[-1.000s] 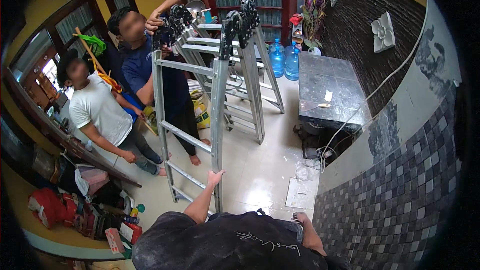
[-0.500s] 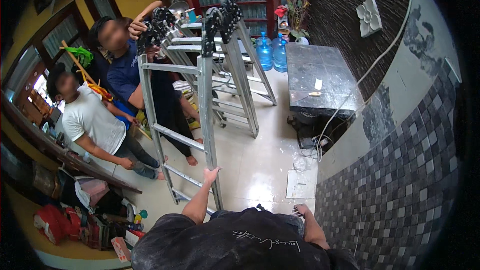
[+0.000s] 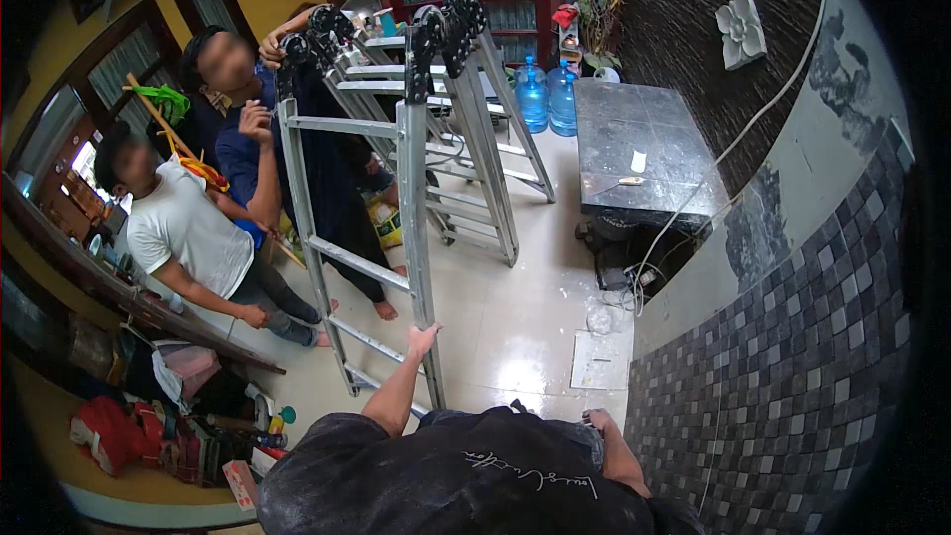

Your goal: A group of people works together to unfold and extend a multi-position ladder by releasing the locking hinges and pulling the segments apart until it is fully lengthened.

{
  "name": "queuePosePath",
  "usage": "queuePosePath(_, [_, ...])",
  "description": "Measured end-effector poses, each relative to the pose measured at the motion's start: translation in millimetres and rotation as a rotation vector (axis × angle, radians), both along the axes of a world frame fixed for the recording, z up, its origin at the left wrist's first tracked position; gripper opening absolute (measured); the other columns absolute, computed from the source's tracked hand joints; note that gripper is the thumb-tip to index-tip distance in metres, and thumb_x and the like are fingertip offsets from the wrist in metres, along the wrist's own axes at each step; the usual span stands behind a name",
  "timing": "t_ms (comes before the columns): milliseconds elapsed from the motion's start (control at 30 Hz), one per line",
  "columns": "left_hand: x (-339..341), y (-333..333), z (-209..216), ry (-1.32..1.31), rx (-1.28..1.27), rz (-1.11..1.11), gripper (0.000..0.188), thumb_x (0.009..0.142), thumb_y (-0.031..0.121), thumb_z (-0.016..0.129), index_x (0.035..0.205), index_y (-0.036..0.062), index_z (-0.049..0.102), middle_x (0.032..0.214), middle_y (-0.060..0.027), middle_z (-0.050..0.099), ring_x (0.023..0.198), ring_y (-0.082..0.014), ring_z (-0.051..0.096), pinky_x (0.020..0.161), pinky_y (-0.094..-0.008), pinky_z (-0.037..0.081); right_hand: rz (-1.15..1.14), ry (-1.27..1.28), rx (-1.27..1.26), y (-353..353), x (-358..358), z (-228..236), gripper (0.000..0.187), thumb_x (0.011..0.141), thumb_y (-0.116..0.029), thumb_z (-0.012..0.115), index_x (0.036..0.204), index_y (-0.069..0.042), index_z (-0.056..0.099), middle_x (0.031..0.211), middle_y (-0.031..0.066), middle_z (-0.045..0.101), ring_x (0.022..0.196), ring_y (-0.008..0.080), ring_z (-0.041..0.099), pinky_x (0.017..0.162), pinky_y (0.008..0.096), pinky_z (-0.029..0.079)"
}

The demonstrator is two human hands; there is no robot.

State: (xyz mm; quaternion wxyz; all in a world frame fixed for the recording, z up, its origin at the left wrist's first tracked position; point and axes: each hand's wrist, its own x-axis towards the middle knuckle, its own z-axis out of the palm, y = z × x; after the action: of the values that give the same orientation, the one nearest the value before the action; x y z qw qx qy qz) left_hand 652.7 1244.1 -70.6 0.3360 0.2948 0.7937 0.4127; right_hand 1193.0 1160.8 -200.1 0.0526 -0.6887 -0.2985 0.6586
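Note:
A folding aluminium ladder (image 3: pixel 417 208) with black hinges stands in front of me, partly unfolded. My left hand (image 3: pixel 423 339) is wrapped round its near right rail, low down. My right hand (image 3: pixel 598 420) hangs beside my right thigh, away from the ladder, its fingers loosely bent and nothing visible in them. A co-worker in a dark blue shirt (image 3: pixel 238 154) stands behind the ladder's left side, one hand (image 3: pixel 282 40) on its top hinge. That person's other hand (image 3: pixel 256 123) is raised in front of the chest.
Another person in a white shirt (image 3: pixel 193 228) stands at the left. To the right is a dark table (image 3: pixel 649 139) with a small tool on it, cables beneath. Blue water bottles (image 3: pixel 548 101) stand behind it. A mosaic-tiled wall (image 3: pixel 783 367) runs along my right. Piled clutter (image 3: pixel 168 426) lies lower left.
The blue-shirted co-worker has raised one hand from low down to chest height. My left hand keeps its hold on the ladder rail. My right hand's fingers have curled in slightly.

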Motion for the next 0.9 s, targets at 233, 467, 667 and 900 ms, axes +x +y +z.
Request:
queuePosePath(233, [9.9,-5.1,20.3,0.016,0.094,-0.012,0.033,0.067,0.028,0.076,0.075,-0.0026,0.066,0.074,-0.0098,0.067,0.069,-0.0195,0.064,0.066,-0.0337,0.050,0.030,0.049,0.040,10.4,-3.5,13.4,0.025,0.086,-0.018,0.053,0.101,0.000,0.062,0.083,0.0166,0.067,0.059,0.0264,0.064,0.050,0.0377,0.052])
queuePosePath(467, [9.4,-3.8,23.6,0.022,0.061,-0.023,0.032,0.066,0.027,0.077,0.071,-0.0024,0.065,0.069,-0.0078,0.065,0.064,-0.0181,0.062,0.062,-0.0329,0.049,0.039,0.030,0.006,13.2,-8.1,29.0,0.033,0.091,-0.018,0.036,0.110,-0.004,0.059,0.090,0.0110,0.069,0.073,0.0211,0.065,0.058,0.0329,0.049])
queuePosePath(667, [5.1,-0.8,9.2,0.032,0.023,0.037,0.042,0.062,0.033,0.081,0.074,-0.0043,0.066,0.074,-0.0117,0.067,0.068,-0.0219,0.064,0.066,-0.0357,0.050,-0.066,0.087,0.034,10.1,-6.0,15.9,0.028,0.088,-0.020,0.052,0.104,0.001,0.059,0.085,0.0181,0.067,0.062,0.0293,0.065,0.052,0.0396,0.055])
queuePosePath(900, [1.2,0.2,5.5,0.048,0.026,0.004,0.045,0.061,0.035,0.081,0.078,-0.0043,0.067,0.078,-0.0137,0.068,0.073,-0.0224,0.065,0.070,-0.0359,0.051,-0.062,0.093,0.053,27.8,-12.1,18.4,0.029,0.089,-0.021,0.051,0.106,0.000,0.060,0.087,0.0151,0.068,0.064,0.0267,0.066,0.053,0.0375,0.053])
